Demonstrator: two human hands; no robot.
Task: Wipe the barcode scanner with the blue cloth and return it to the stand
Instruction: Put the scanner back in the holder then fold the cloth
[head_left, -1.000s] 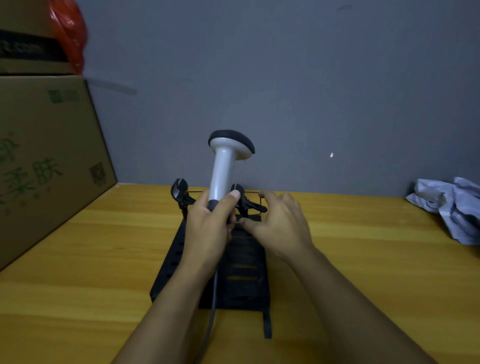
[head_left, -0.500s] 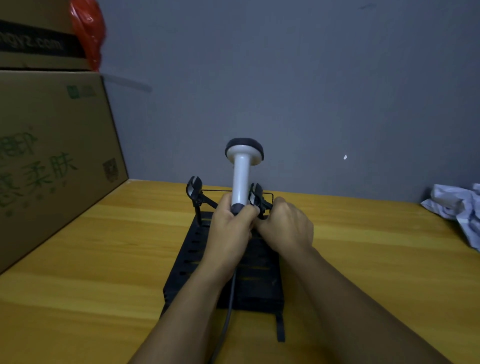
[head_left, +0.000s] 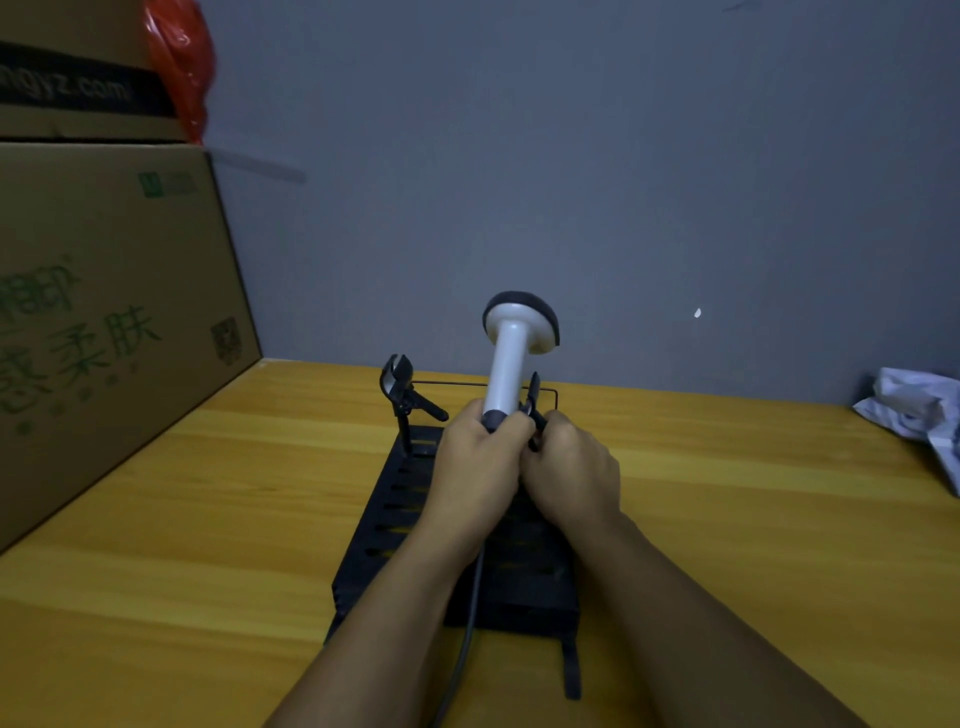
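The barcode scanner is white with a dark head and stands upright above the black slotted stand in the middle of the wooden table. My left hand is wrapped around the lower end of its handle, from which a dark cable runs down towards me. My right hand is pressed against the left one and pinches the stand's right black clamp. The left clamp stands free. The pale blue cloth lies crumpled at the table's right edge.
Large cardboard boxes are stacked at the left, with a red plastic bag on top. A grey wall rises just behind the table. A black strap trails from the stand's near right corner.
The scanner's handle has gone down between the stand's clamps and tilted a little. My right hand has closed from spread fingers onto the right clamp. The view has shifted slightly left.
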